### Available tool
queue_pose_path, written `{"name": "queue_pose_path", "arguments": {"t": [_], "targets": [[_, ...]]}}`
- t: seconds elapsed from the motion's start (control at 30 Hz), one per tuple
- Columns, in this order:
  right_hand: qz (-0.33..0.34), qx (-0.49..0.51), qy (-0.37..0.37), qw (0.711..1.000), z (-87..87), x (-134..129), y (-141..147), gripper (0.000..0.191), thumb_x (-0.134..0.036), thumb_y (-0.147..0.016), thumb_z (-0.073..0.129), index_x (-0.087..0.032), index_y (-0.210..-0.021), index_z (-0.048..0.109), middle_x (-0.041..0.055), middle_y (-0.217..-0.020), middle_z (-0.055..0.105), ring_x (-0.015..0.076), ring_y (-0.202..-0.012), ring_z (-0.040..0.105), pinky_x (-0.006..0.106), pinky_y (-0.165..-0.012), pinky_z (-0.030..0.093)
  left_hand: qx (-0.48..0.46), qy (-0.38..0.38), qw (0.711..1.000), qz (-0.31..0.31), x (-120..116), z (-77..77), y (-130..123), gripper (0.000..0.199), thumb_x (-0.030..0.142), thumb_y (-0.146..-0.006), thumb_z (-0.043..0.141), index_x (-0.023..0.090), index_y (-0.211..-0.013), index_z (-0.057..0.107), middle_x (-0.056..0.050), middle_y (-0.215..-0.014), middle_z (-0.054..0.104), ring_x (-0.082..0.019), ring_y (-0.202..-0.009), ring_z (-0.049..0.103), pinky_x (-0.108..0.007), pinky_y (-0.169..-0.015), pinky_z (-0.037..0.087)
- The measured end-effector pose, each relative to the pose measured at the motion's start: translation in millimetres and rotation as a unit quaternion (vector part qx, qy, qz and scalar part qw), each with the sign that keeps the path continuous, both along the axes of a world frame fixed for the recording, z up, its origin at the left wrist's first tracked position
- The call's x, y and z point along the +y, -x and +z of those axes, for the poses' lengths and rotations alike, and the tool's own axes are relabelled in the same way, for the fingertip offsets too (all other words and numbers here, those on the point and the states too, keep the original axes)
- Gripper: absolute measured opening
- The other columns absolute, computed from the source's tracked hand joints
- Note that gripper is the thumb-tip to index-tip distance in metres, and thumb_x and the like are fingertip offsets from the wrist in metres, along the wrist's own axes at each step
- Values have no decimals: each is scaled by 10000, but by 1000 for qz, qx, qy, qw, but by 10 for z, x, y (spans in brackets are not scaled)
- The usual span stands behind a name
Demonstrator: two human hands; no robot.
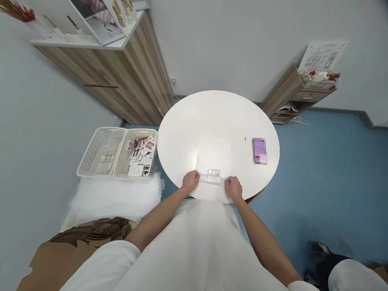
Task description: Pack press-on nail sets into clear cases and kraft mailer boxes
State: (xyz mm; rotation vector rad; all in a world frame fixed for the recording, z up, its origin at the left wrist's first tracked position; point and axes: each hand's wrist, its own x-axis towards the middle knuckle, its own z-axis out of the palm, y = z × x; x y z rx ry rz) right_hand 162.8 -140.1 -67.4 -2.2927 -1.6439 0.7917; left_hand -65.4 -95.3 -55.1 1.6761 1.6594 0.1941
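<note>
A thin translucent white sheet (214, 157) lies on the round white table (218, 109), near its front edge. On the sheet's near part rests a small clear plastic case (214, 173); its contents are too small to make out. My left hand (191, 181) is closed in a pinch on the left end of the sheet's near edge. At the right end of that same edge, my right hand (233, 188) pinches the sheet too. The near edge looks lifted or folded up against the case, between both hands.
To the right lies a purple packet (260, 151), its surface blurred. Left of the table stand a basket of printed cards (121, 167) and a basket of clear plastic cases (87, 163), above stacked white sheets (121, 198). Another person's leg (342, 270) shows at lower right.
</note>
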Motion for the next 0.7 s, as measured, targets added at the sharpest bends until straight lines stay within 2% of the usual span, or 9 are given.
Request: {"name": "queue_pose_path", "arguments": {"t": [0.1, 0.17, 0.23, 0.33, 0.47, 0.57, 0.7], "targets": [[1, -10, -4, 1000, -32, -17, 37, 231, -301, -813, 348, -231, -923, 539, 63, -921, 522, 175, -700, 527, 297, -578, 386, 67, -12, 997, -31, 9, 6, -32, 160, 253, -795, 409, 201, -819, 558, -52, -830, 596, -208, -824, 540, -326, -755, 365], [13, -25, -45, 999, -54, -27, 46, 279, -279, -805, 373, -228, -1054, 488, 85, -1019, 515, 217, -854, 522, 332, -682, 400, 86, -46, 994, -48, 9, 18, -50, 173, 239, -786, 418, 203, -892, 550, -76, -919, 574, -230, -900, 514, -351, -796, 341], [41, -43, -86, 994, -76, -30, 45, 323, -243, -799, 391, -212, -1113, 461, 114, -1130, 483, 263, -1035, 453, 391, -827, 355, 74, -89, 991, -66, 7, 30, -69, 239, 196, -770, 424, 208, -984, 530, -100, -1039, 534, -253, -1006, 463, -373, -852, 304], [131, -19, -87, 987, -100, -23, 30, 290, -139, -802, 361, -232, -1018, 530, 102, -1209, 469, 265, -1159, 376, 440, -948, 233, 16, -108, 987, -117, 4, 42, -101, 294, 127, -787, 355, 229, -995, 537, -103, -1121, 501, -253, -1095, 408, -397, -927, 219], [251, 52, -43, 966, -95, -16, -3, 312, -71, -786, 361, -274, -915, 560, 30, -1251, 487, 218, -1197, 375, 427, -989, 177, -48, -44, 979, -193, -4, 67, -138, 311, 116, -807, 316, 268, -912, 567, -69, -1116, 535, -227, -1120, 408, -410, -969, 153], [284, 42, -45, 957, -54, -18, -24, 288, -88, -777, 388, -269, -938, 545, 10, -1332, 412, 222, -1257, 304, 447, -1011, 130, -88, -20, 974, -207, -16, 105, -159, 269, 129, -775, 392, 274, -921, 566, -50, -1201, 510, -228, -1196, 352, -419, -1005, 95], [313, 53, -56, 947, 15, 31, -24, 162, -233, -752, 507, -235, -911, 542, 31, -1408, 280, 272, -1303, 198, 478, -1025, 90, -139, -52, 962, -229, -7, 130, -206, 236, 215, -697, 555, 241, -932, 553, -66, -1349, 369, -276, -1282, 228, -442, -1032, 11]]}}
